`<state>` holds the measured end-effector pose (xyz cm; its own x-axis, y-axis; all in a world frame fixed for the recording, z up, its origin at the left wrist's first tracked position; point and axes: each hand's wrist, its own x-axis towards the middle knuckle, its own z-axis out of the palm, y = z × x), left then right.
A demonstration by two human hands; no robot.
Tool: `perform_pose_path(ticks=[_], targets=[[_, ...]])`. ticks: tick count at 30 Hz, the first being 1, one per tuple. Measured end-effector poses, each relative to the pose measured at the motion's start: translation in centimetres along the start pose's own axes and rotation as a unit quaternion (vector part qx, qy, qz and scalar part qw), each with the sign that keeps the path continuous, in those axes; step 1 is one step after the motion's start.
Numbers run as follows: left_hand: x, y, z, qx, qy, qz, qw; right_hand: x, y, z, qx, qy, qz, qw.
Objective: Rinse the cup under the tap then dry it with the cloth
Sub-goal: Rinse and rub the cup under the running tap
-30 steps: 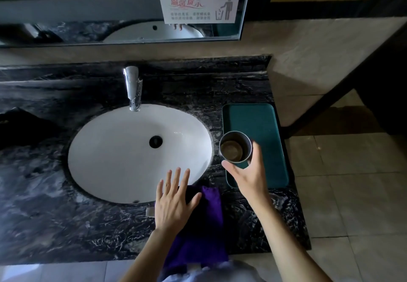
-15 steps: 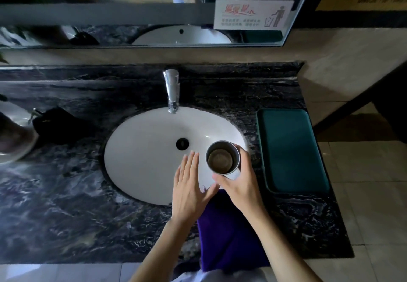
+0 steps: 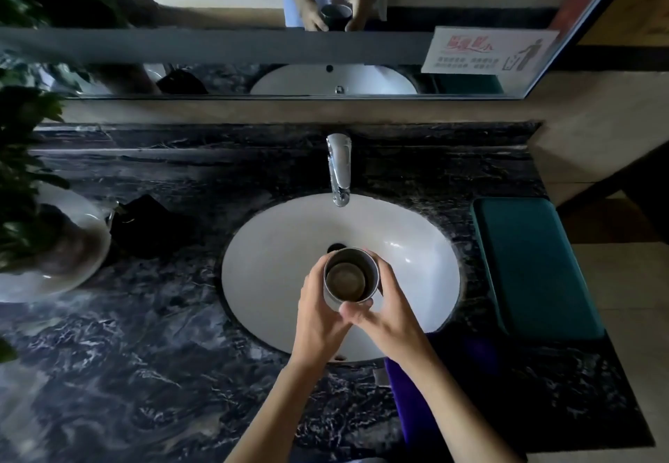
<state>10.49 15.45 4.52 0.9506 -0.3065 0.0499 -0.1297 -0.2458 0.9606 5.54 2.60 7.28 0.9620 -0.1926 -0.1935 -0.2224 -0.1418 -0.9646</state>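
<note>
A steel cup (image 3: 350,279) is held upright over the white sink basin (image 3: 275,267), mouth up, just in front of the drain. My left hand (image 3: 318,312) wraps its left side and my right hand (image 3: 389,312) wraps its right side, thumbs meeting at the near rim. The chrome tap (image 3: 339,169) stands behind the basin; no water runs from it. The cup is nearer to me than the spout. A purple cloth (image 3: 412,401) hangs over the counter's front edge at the right, partly hidden by my right forearm.
A green mat (image 3: 532,267) lies on the black marble counter (image 3: 144,354) right of the basin. A dark object (image 3: 148,223) and a white plant pot (image 3: 54,256) with leaves sit at the left. A mirror (image 3: 253,60) runs along the wall.
The cup has moved left from beside the green mat to over the basin. My left hand left the cloth and closed on the cup beside my right hand.
</note>
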Motion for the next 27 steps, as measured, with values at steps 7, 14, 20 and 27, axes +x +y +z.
perform_pose_path(ticks=[7,14,20,27], targets=[[2.4,-2.8,-2.3,0.001,0.028,-0.041,0.999,7.1,-2.8,-0.9,0.091,0.146,0.057,0.983],[5.3,-4.5,-2.5,0.015,0.022,-0.081,0.996,17.3,-5.0,-1.3,0.164,0.141,0.179,0.960],[7.0,-5.6,-2.3,0.017,0.019,-0.097,0.995,20.1,-4.5,-0.2,0.129,0.141,0.177,0.966],[8.3,-6.2,-2.3,0.020,0.013,-0.128,0.991,21.0,-2.6,-0.3,0.068,0.170,0.227,0.957]])
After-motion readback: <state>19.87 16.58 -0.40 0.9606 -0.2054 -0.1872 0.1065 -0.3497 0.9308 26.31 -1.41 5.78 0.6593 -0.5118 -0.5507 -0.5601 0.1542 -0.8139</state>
